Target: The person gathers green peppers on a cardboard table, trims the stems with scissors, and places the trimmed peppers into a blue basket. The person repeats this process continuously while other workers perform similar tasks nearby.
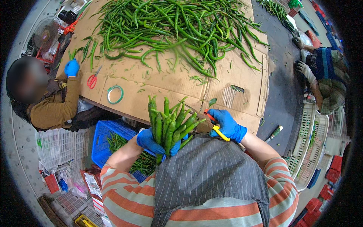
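Observation:
A bundle of long green chili peppers [170,124] stands upright in my left hand [153,141], which wears a blue glove and is closed around its lower part. Beside it on the right, my gloved right hand [227,123] grips scissors [218,132] with red and yellow handles. Their blades point left towards the bundle's upper stems, partly behind the peppers. Both hands are at the near edge of a cardboard-covered table [173,85]. Beyond them spreads a large heap of green chili peppers [175,28], with cut stem bits scattered before it.
Red-handled scissors [92,81] and a roll of green tape [115,94] lie on the cardboard. A blue crate [99,142] holding peppers stands below, left. One co-worker [51,99] sits at left; another [323,65] works at right. A knife [274,132] lies on the dark surface.

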`<action>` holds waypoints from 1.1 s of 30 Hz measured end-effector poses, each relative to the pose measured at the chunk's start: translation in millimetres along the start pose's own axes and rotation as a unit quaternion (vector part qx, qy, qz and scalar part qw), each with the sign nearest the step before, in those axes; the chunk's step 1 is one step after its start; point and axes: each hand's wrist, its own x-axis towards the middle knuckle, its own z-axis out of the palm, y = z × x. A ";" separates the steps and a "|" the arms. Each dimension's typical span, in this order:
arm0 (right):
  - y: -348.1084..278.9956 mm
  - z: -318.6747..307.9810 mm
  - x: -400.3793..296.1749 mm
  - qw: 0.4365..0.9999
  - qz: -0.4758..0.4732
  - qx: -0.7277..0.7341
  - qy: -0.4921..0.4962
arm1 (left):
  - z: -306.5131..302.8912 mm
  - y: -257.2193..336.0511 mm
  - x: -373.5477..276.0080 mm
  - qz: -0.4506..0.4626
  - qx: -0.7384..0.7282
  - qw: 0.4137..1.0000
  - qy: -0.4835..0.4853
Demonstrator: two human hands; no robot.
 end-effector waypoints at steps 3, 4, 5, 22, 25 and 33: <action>-2.0 1.9 0.4 1.000 0.004 0.002 0.006 | 1.5 3.1 -0.9 0.001 -0.012 1.000 0.003; 0.4 2.3 0.2 1.000 0.008 -0.012 0.006 | 0.8 4.2 -1.0 0.012 0.010 1.000 -0.008; 1.6 2.6 0.3 1.000 0.012 -0.027 0.007 | -2.3 5.3 0.3 0.036 0.062 0.997 -0.035; 8.9 13.8 6.5 0.967 0.167 0.103 0.164 | 1.6 19.2 10.8 0.019 0.053 0.998 -0.002; 13.3 -12.1 21.0 0.935 0.191 -0.263 0.143 | 11.0 33.2 17.8 0.063 0.104 0.990 0.075; -43.9 21.4 59.6 0.947 -0.111 0.207 0.218 | 13.5 41.7 104.9 0.216 0.134 0.937 0.239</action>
